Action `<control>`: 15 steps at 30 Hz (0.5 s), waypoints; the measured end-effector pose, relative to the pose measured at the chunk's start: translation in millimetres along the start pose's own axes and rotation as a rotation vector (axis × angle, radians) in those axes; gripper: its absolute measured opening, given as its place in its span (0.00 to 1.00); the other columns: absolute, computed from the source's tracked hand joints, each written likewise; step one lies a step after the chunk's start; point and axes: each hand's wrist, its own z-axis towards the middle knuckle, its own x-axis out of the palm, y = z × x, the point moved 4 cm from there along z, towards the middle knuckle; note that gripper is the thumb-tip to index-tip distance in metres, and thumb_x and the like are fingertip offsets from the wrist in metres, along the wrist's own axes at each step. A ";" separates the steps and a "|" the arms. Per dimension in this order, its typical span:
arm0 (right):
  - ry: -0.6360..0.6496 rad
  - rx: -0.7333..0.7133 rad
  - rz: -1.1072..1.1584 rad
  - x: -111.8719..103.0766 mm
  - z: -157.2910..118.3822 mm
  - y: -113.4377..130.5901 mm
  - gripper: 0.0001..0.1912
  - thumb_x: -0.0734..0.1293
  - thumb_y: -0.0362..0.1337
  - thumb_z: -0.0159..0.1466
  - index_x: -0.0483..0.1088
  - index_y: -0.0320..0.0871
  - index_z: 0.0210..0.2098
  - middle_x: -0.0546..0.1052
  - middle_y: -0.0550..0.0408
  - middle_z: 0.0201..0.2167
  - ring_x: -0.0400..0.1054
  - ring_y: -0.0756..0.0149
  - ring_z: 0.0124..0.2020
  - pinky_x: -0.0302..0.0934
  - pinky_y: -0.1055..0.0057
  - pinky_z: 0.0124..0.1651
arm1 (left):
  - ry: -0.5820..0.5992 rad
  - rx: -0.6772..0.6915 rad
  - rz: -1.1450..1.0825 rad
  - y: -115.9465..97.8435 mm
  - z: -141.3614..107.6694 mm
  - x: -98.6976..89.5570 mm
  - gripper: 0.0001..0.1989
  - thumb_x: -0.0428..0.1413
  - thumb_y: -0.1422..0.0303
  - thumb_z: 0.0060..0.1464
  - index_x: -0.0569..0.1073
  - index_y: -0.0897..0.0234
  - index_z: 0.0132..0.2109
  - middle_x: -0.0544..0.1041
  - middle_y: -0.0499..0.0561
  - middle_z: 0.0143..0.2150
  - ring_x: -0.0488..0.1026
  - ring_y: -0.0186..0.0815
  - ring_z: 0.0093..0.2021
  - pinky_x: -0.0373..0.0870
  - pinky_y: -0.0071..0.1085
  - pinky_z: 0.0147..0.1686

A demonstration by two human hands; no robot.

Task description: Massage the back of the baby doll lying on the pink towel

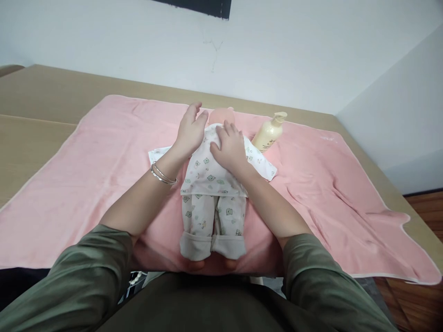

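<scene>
A baby doll (222, 115) lies on its back with its feet toward me. It wears a white printed top (211, 177) with the sleeves spread to both sides. White printed trousers (202, 216) with turned-up cuffs cover its legs, and the feet just peek out below. My right hand (230, 146) rests flat on the chest of the top, fingers spread. Beside the doll's head and shoulder is my left hand (191, 130), fingers stretched out and thumb apart, holding nothing. Whether its lower edge touches the top I cannot tell.
A cream pump bottle (268, 134) stands to the right of the doll, close to a sleeve. Under everything a pink blanket (114, 152) is spread, wrinkled at the right. The wooden table (69, 83) meets a white wall (277, 50) at the back.
</scene>
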 end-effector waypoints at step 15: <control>0.128 -0.011 0.057 1.6 1.4 -3.7 0.35 0.61 0.47 0.74 0.61 0.40 0.77 0.51 0.38 0.82 0.45 0.35 0.83 0.42 0.27 0.80 | 0.010 -0.012 0.067 -0.6 -3.4 -0.4 0.30 0.48 0.49 0.73 0.58 0.50 0.75 0.63 0.57 0.79 0.57 0.52 0.82 0.60 0.52 0.78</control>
